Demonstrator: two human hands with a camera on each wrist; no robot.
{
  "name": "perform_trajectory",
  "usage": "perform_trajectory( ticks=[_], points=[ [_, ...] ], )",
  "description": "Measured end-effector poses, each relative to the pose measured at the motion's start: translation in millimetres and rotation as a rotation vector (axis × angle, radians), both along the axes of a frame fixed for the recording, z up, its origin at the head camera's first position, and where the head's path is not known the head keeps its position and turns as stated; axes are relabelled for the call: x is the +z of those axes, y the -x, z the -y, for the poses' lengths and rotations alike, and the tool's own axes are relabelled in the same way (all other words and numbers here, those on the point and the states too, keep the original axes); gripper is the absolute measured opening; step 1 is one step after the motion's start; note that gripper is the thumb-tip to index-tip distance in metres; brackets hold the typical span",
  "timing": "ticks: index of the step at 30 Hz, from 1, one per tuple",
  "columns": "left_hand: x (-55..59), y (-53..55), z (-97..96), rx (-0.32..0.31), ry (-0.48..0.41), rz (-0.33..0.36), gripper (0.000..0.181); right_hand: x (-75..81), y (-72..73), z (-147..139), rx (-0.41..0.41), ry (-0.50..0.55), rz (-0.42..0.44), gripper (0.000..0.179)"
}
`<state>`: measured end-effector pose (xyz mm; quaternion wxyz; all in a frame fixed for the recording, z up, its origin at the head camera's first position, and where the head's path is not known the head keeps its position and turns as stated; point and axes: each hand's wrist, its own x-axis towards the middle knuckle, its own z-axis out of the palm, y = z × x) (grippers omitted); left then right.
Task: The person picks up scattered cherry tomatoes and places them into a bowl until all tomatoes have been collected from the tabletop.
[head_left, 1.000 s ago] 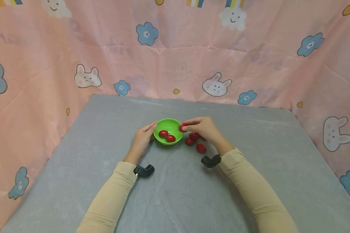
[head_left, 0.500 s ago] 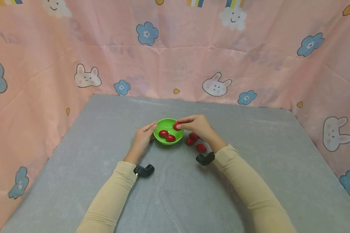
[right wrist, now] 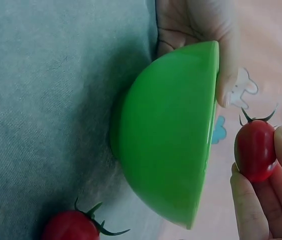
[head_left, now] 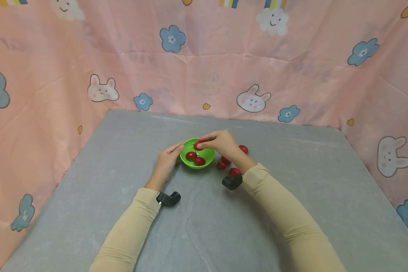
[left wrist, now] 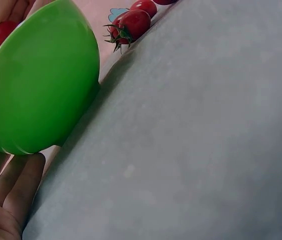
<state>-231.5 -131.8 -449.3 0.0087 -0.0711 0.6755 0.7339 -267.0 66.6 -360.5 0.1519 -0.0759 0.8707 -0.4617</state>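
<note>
Your left hand [head_left: 166, 160] grips the green bowl [head_left: 209, 155], upright on the worktop [head_left: 129, 151], thumb at its rim | your right hand [head_left: 224, 144] pinches one cherry tomato [right wrist: 256, 150] above the bowl | two tomatoes [head_left: 199, 161] lie inside | loose tomatoes [head_left: 243, 149] rest on the worktop, to the bowl's right.

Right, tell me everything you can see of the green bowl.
The bowl is bright green, round and smooth, with a slightly shiny surface that looks like plastic. It has a thin rim, a curved wall and a narrower base. It stands opening upward and appears to rest on the grey table; a slight tilt can't be ruled out. Two red tomatoes lie inside. The left hand holds its left side, thumb at the rim, fingers against the outer wall.
</note>
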Motion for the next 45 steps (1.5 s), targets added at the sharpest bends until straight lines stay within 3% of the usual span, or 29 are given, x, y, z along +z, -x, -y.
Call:
perform_trajectory(
  ticks=[8, 20, 27, 36, 45],
  points=[
    [1.3, -1.3, -0.8, 0.002, -0.007, -0.011, 0.039, -3.9, 2.0, 4.5, 0.026, -0.021, -0.018, 0.032],
    [1.4, -2.7, -1.9, 0.000, -0.012, -0.024, 0.038, -8.2, 5.8, 9.8, 0.080, -0.178, -0.082, 0.029],
    [2.8, -3.6, -1.6, 0.000, -0.025, -0.018, 0.039, -9.3, 5.2, 11.2, 0.112, -0.220, -0.100, 0.025],
    [2.2, -3.1, -1.0, -0.003, -0.030, -0.025, 0.039, -12.1, 4.2, 2.4, 0.085, -0.162, -0.087, 0.026],
    [1.5, -2.5, -1.6, 0.012, -0.025, -0.029, 0.038, -11.0, -9.0, -25.0, 0.068, -0.059, -0.078, 0.028]
  ],
)
